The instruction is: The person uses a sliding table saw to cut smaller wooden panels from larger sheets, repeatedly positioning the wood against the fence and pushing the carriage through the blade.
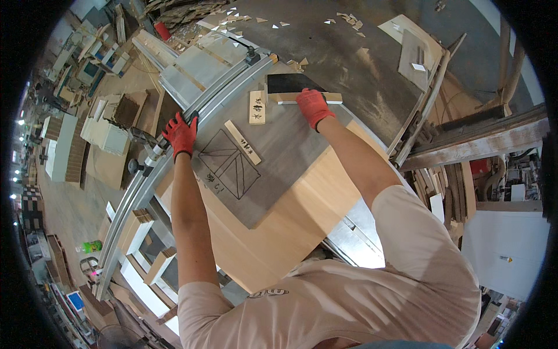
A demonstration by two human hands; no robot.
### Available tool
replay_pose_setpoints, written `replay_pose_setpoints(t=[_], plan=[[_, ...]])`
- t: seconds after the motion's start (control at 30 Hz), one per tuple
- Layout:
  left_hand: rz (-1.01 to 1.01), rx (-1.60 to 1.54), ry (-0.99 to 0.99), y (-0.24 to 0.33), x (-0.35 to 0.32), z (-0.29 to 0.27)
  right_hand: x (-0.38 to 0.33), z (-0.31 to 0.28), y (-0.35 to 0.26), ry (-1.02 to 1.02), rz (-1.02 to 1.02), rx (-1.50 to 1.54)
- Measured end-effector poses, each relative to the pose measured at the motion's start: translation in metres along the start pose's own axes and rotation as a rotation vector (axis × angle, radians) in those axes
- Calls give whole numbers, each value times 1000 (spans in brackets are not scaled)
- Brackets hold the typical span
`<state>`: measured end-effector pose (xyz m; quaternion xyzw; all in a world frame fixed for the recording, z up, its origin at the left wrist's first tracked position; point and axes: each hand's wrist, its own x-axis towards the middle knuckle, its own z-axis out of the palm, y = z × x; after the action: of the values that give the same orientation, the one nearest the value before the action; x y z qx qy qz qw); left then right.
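Note:
My left hand (181,135), in a red glove, rests with spread fingers on the metal rail at the left edge of the sheet. My right hand (314,108), also gloved in red, grips the near edge of a small black-faced board (285,83) with a pale wooden edge. Its fingertips are partly hidden. Between my arms lies a grey sheet (285,174) with a black line drawing on it. Two pale wood strips with handwriting lie on the sheet: a short wide one (257,107) near the black board, and a thin slanted one (243,142).
The long metal rail (218,93) runs diagonally along the left. A larger light wood panel (314,203) lies under the grey sheet. Offcuts (351,21) are scattered on the dark surface beyond. Stacked panels (64,145) stand at left; a white cabinet (505,250) is at right.

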<state>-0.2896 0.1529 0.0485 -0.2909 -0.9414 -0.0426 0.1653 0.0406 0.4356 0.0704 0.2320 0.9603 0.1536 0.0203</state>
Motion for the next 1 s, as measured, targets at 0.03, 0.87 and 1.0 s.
replay_pose_setpoints(t=[0.03,0.87,1.0], plan=[[-2,-14,-26,3,3,-2,-1,4,1,15,26,-1],[26,1,-111,1,8,-12,-3,13,-3,153,91,40],[11,37,-148,-7,11,-13,-5,5,-6,147,71,42]])
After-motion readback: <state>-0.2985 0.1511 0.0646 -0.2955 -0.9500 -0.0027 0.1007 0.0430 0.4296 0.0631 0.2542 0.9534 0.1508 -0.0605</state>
